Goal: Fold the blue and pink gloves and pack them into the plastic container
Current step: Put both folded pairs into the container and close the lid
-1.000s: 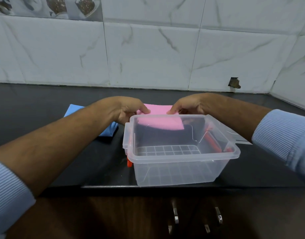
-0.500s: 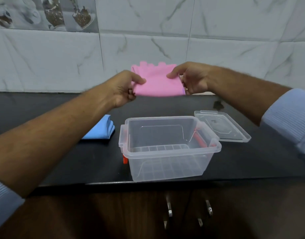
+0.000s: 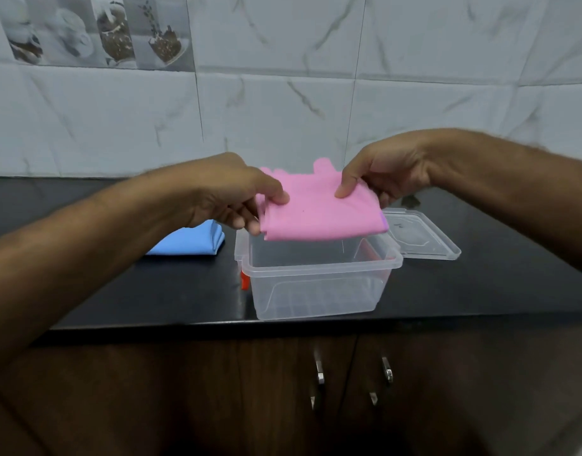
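Note:
The folded pink glove [image 3: 319, 210] hangs flat in the air just above the open top of the clear plastic container [image 3: 319, 284]. My left hand [image 3: 230, 195] pinches its left edge and my right hand [image 3: 381, 172] pinches its right edge. Nothing lies inside the container, which stands near the front edge of the black counter [image 3: 151, 291]. The folded blue glove [image 3: 192, 241] rests on the counter to the container's left, partly behind my left forearm.
The container's clear lid [image 3: 417, 235] lies flat on the counter behind and to the right. An orange latch [image 3: 245, 280] shows on the container's left side. A tiled wall closes the back. Dark cabinet doors with metal handles [image 3: 319, 370] sit below the counter.
Both hands lifted the pink glove from the counter behind the container, raised it high, and have now lowered it toward me to just over the container's opening.

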